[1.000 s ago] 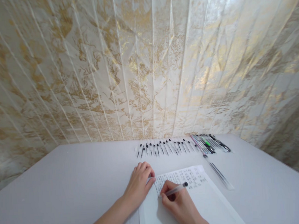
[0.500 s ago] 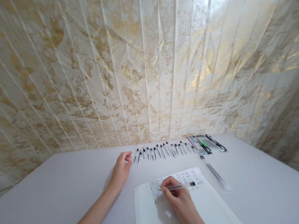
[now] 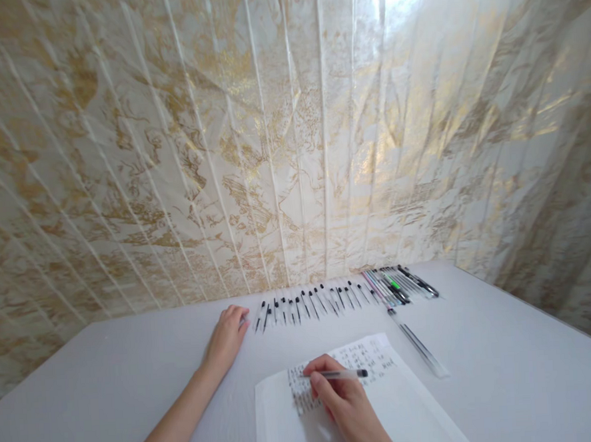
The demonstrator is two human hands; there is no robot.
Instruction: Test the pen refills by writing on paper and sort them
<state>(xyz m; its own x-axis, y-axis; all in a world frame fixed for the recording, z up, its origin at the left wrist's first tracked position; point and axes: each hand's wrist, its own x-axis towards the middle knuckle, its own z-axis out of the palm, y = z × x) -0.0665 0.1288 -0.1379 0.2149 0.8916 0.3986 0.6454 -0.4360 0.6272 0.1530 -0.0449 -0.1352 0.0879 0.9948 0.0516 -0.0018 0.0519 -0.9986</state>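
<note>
My right hand [image 3: 344, 401] is closed around a clear-barrelled pen [image 3: 342, 374] with a black end, held nearly level across the fingers. Its tip side is over the sheet of paper [image 3: 388, 419], which has rows of dark handwriting [image 3: 358, 357] along its upper part. Off to the left, my left hand [image 3: 227, 335] rests on the table with its fingers curled in. Something small and greyish may be between thumb and fingers, too unclear to name. Beside it begins a row of slim pens [image 3: 298, 307] with black ends.
At the back right lies a tight bundle of pens [image 3: 400, 286], one with a bright green part. A clear sleeve or pen case [image 3: 418, 343] with dark pens lies right of the paper. A gold-patterned curtain [image 3: 246, 150] hangs behind the pale table [image 3: 109, 372].
The whole view has shifted slightly, so things sit a little further left. My right hand has tilted the pen a bit flatter over the writing. My left hand stays beside the pen row.
</note>
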